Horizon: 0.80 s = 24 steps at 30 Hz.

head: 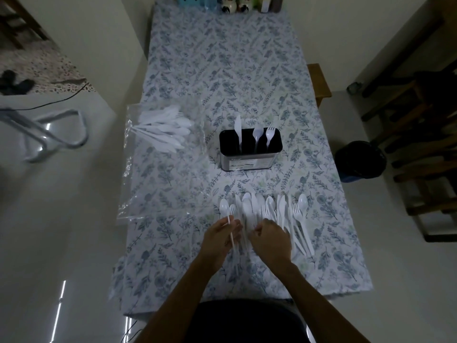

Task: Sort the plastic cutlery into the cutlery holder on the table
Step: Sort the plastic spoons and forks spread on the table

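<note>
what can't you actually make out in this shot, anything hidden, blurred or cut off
- Head view, cutlery pile: motion blur and both hands cover its near side, so no count by type.
- Right hand: fingers curl away from the camera; what they grip is hidden.
- Plastic bag: contents overlap under glare, types unclear.
- Cutlery holder: label too small and dim to read.
- Items at the far table edge: cut off by the frame top.

Dim, underexposed frame. Glare streaks sat on the glossy floor [59,315] at lower left. Wide-angle distortion bent the edges; the hands showed slight motion blur.
</note>
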{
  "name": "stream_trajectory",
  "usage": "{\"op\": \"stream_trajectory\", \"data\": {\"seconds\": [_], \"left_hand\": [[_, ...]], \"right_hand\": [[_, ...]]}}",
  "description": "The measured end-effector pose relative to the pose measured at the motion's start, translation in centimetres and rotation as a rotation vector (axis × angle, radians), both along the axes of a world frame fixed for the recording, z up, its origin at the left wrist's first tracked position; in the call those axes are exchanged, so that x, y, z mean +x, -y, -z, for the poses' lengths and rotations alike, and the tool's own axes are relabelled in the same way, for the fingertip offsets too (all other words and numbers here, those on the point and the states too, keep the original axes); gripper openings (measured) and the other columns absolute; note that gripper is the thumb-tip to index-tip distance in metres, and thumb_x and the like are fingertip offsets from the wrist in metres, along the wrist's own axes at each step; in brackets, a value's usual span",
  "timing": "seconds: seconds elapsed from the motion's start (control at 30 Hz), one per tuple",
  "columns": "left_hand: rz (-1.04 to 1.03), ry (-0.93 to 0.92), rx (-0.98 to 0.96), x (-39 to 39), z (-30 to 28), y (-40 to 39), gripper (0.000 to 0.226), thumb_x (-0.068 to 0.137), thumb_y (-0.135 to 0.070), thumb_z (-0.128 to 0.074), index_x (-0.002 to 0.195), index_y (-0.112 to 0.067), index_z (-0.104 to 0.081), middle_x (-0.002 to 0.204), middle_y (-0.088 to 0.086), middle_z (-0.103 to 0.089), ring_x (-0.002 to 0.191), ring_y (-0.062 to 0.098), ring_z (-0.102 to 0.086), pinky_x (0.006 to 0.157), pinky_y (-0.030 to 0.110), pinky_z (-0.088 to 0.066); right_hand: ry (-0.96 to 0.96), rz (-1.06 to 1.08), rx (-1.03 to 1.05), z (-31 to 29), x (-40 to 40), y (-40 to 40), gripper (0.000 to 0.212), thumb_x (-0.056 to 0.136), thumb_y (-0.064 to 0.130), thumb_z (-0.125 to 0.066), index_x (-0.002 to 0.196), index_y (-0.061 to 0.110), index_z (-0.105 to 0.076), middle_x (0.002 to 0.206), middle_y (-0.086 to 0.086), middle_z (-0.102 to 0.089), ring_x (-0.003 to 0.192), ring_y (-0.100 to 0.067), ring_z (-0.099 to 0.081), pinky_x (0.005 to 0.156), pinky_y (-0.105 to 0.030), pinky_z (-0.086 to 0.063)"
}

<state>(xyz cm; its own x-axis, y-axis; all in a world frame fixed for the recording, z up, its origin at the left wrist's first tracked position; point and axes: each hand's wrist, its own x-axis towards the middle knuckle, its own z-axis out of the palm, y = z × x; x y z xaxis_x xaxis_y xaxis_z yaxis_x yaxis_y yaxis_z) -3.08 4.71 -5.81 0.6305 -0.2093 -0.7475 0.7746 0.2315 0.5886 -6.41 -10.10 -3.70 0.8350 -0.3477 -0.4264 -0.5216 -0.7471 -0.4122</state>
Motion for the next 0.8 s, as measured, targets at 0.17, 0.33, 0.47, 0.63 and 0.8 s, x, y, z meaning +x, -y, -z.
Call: {"op": "stream_trajectory", "data": {"seconds": [0.17,0.33,0.47,0.63,0.8], "left_hand": [[0.070,0.063,-0.064,-0.2,0.5,-0.4,0.031,0.101,-0.012,-0.062,0.127,0.003,-0.065,0.125,0.028,-0.068,0.115,0.036,-0.068,0.093,0.039,-0.058],[0.010,0.029,-0.125,-0.3,0.3,-0.6,0.033,0.100,-0.007,-0.061,0.133,-0.004,-0.061,0.130,0.022,-0.068,0.119,0.036,-0.068,0.088,0.039,-0.061],[-0.006,0.025,-0.123,-0.4,-0.1,-1.0,0.042,0.099,-0.001,-0.061,0.135,-0.022,-0.058,0.119,0.018,-0.073,0.108,0.032,-0.072,0.087,0.041,-0.062],[-0.028,0.008,-0.099,-0.5,-0.3,-1.3,0.038,0.099,-0.002,-0.062,0.135,-0.012,-0.058,0.124,0.021,-0.070,0.117,0.038,-0.069,0.103,0.050,-0.054],[-0.042,0.014,-0.077,-0.4,-0.8,-1.2,0.036,0.099,-0.007,-0.065,0.133,-0.019,-0.060,0.120,0.009,-0.076,0.113,0.027,-0.072,0.098,0.048,-0.057]], "right_hand": [[-0.035,-0.032,0.438,-1.4,-0.1,-0.5,0.016,0.087,0.035,-0.069,0.084,0.020,-0.068,0.078,0.004,-0.070,0.070,-0.009,-0.068,0.060,-0.024,-0.055],[-0.031,-0.085,0.596,-1.6,-0.2,0.1,0.003,0.086,0.025,-0.074,0.087,0.022,-0.074,0.075,0.006,-0.074,0.065,-0.006,-0.071,0.058,-0.021,-0.056],[-0.003,-0.041,0.519,-0.7,0.3,1.4,0.024,0.089,0.037,-0.073,0.094,0.013,-0.073,0.081,-0.001,-0.074,0.067,-0.016,-0.071,0.058,-0.025,-0.059],[0.004,-0.115,-0.020,2.2,2.6,2.3,0.019,0.091,0.027,-0.065,0.099,0.012,-0.057,0.089,-0.006,-0.067,0.080,-0.023,-0.066,0.068,-0.036,-0.056],[0.010,-0.081,-0.065,2.9,2.7,1.9,0.017,0.092,0.016,-0.061,0.108,0.010,-0.055,0.094,-0.009,-0.068,0.085,-0.026,-0.068,0.062,-0.029,-0.045]]}}
